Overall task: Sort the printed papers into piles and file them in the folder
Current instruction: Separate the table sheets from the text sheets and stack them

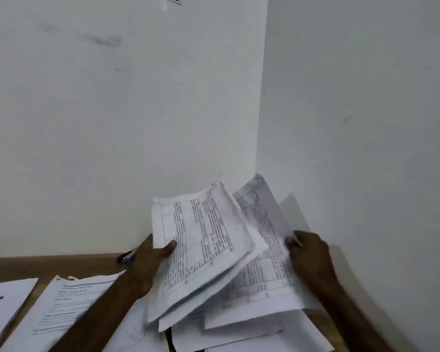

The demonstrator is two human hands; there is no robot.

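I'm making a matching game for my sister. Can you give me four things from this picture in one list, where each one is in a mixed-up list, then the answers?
Things:
1 front paper bundle
2 back sheet
3 small blue thing
4 page with headings

Places:
A flat on the table, at the left
B pinched by the right hand
C gripped by the left hand
D on the table by the wall

Pairs: 1-C, 2-B, 3-D, 4-A.
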